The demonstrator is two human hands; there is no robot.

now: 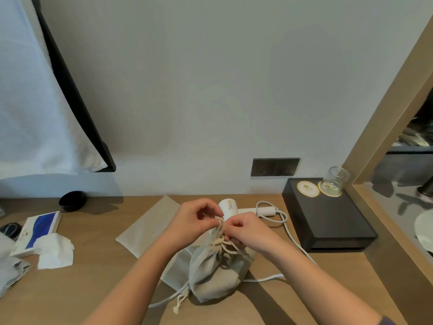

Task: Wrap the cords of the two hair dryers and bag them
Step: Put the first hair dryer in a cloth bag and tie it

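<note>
A beige drawstring bag stands bulging on the wooden desk, its neck gathered shut by a cream cord. My left hand pinches the cord's upper end above the neck. My right hand pinches the cord beside the knot. Behind my hands lies a white hair dryer, partly hidden, with its white cable looping loose across the desk. A second flat beige bag lies under and behind the full one. What is inside the full bag is hidden.
A black box with two round coasters and an upturned glass sits at the right. A wall socket is above the desk. At the left lie white tissues, a blue-and-white booklet and a black bowl.
</note>
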